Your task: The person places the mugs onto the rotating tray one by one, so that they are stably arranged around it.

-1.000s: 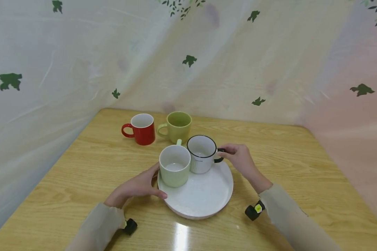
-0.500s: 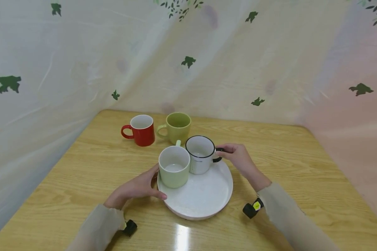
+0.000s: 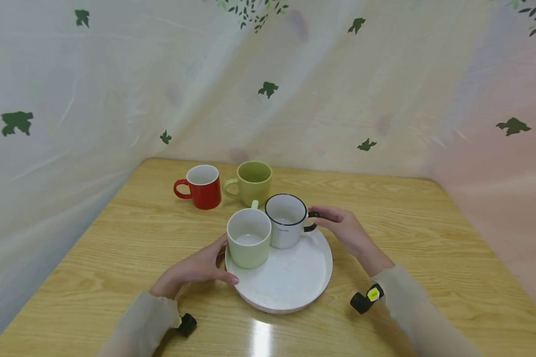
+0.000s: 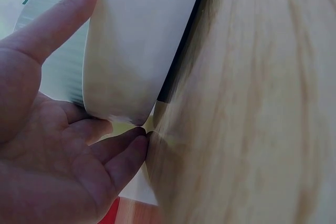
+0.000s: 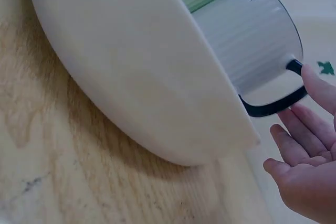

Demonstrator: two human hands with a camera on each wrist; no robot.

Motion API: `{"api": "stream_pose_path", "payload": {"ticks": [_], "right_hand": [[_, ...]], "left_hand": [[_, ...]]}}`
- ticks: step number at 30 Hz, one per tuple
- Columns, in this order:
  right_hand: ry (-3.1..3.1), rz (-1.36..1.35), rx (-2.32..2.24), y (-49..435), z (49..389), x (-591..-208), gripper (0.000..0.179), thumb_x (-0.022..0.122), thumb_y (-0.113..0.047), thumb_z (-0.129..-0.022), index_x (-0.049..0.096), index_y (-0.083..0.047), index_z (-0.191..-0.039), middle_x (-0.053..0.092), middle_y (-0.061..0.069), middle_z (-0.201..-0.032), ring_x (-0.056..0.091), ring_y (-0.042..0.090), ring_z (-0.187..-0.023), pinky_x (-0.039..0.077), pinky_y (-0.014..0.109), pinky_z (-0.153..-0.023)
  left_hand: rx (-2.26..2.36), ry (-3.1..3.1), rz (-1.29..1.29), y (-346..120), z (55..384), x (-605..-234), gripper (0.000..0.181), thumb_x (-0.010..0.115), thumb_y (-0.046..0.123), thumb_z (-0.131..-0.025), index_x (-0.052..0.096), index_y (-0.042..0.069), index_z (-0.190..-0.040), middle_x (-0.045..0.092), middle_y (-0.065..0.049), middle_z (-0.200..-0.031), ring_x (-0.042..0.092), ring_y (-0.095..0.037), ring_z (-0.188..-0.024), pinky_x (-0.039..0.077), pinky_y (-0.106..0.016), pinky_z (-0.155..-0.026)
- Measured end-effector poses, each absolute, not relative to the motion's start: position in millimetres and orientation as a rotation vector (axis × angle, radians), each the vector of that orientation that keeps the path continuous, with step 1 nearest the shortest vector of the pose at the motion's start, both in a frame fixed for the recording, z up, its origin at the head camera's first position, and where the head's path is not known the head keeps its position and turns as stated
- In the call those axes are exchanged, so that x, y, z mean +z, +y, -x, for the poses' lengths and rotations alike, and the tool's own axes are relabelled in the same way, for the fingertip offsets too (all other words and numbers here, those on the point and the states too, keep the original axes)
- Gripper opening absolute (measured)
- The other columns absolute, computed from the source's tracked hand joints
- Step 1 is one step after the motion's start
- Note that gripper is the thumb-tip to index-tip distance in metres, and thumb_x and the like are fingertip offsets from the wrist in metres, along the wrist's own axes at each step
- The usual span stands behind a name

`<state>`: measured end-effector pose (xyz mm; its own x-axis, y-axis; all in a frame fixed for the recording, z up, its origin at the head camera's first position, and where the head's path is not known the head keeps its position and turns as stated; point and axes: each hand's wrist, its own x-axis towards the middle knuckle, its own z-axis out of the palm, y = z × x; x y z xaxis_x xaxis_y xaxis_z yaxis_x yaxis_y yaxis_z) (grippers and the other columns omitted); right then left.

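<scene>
A round white tray (image 3: 286, 282) sits on the table with two mugs upright on it. My left hand (image 3: 196, 267) holds the tray's left side; in the left wrist view the thumb lies along the tray wall (image 4: 131, 40) and the fingers bend near its lower edge. Just inside that side stands a pale green mug (image 3: 249, 248), its handle pointing away. Touching or nearly touching it, a white mug (image 3: 286, 233) with a black rim has its black handle (image 5: 273, 107) to the right. My right hand (image 3: 346, 230) is at this handle, fingers loosened, thumb near or touching it.
Behind the tray stand a red mug (image 3: 205, 191) and an olive green mug (image 3: 254, 183), handles to the left. A patterned cloth (image 3: 268, 59) hangs along the back and sides of the wooden table (image 3: 397, 213).
The fingers of my right hand have loosened from the black handle, and the hand has shifted slightly right. My left hand, the tray and the mugs stay in place.
</scene>
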<state>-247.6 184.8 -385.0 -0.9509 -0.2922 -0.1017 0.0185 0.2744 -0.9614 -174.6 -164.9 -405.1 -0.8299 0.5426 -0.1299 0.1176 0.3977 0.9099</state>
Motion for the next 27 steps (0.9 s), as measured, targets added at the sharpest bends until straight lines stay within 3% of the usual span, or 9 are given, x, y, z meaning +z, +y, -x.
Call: {"api": "stream_pose_path", "payload": {"ticks": [6, 9, 13, 17, 20, 24, 27], "right_hand": [[2.165, 0.197, -1.728, 203, 240, -392, 0.052, 0.055, -0.015, -0.099, 0.039, -0.002, -0.146, 0.038, 0.018, -0.153, 0.030, 0.031, -0.145, 0.020, 0.048, -0.122], [2.134, 0.306, -1.667, 212, 236, -397, 0.057, 0.055, -0.012, -0.098, 0.033, 0.001, -0.148, 0.031, 0.019, -0.156, 0.024, 0.034, -0.147, 0.019, 0.048, -0.122], [2.064, 0.579, -1.537, 223, 233, -405, 0.073, 0.059, -0.007, -0.094, 0.016, 0.005, -0.152, 0.014, 0.023, -0.160, 0.012, 0.042, -0.148, 0.028, 0.024, -0.117], [1.977, 0.774, -1.428, 230, 228, -408, 0.099, 0.071, -0.011, -0.087, 0.000, -0.002, -0.155, 0.000, 0.020, -0.163, 0.003, 0.044, -0.148, 0.027, 0.003, -0.104], [1.969, 0.842, -1.361, 231, 224, -407, 0.112, 0.079, -0.019, -0.081, -0.004, -0.010, -0.156, -0.002, 0.016, -0.164, 0.004, 0.042, -0.149, 0.025, 0.002, -0.105], [1.990, 0.863, -1.309, 230, 221, -407, 0.116, 0.081, -0.028, -0.078, -0.004, -0.019, -0.157, -0.001, 0.011, -0.165, 0.006, 0.038, -0.150, 0.024, 0.004, -0.105], [1.996, 0.893, -1.298, 229, 221, -407, 0.119, 0.082, -0.030, -0.077, -0.005, -0.017, -0.157, 0.000, 0.014, -0.164, 0.006, 0.040, -0.149, 0.024, 0.004, -0.106]], "left_hand": [[1.423, 2.247, -0.564, -164, 175, -406, 0.112, 0.084, 0.019, -0.075, 0.008, 0.010, -0.156, 0.020, -0.017, -0.160, 0.018, -0.042, -0.148, 0.014, -0.060, -0.120], [1.428, 2.242, -0.570, -164, 175, -406, 0.112, 0.084, 0.019, -0.075, 0.007, 0.010, -0.156, 0.020, -0.017, -0.160, 0.017, -0.042, -0.148, 0.014, -0.059, -0.120], [1.427, 2.238, -0.569, -165, 175, -406, 0.112, 0.084, 0.020, -0.075, 0.007, 0.010, -0.156, 0.018, -0.017, -0.161, 0.016, -0.042, -0.148, 0.015, -0.059, -0.120], [1.420, 2.237, -0.562, -166, 175, -406, 0.111, 0.083, 0.021, -0.076, 0.007, 0.011, -0.156, 0.018, -0.017, -0.161, 0.016, -0.042, -0.148, 0.015, -0.060, -0.120], [1.418, 2.243, -0.567, -166, 174, -406, 0.112, 0.084, 0.021, -0.075, 0.007, 0.011, -0.156, 0.020, -0.017, -0.160, 0.017, -0.042, -0.148, 0.014, -0.060, -0.120], [1.421, 2.257, -0.576, -165, 174, -406, 0.114, 0.085, 0.020, -0.074, 0.007, 0.009, -0.156, 0.021, -0.018, -0.160, 0.019, -0.041, -0.147, 0.013, -0.060, -0.121], [1.423, 2.261, -0.580, -165, 174, -406, 0.114, 0.085, 0.019, -0.073, 0.008, 0.009, -0.156, 0.022, -0.018, -0.160, 0.019, -0.040, -0.147, 0.014, -0.059, -0.121]]}}
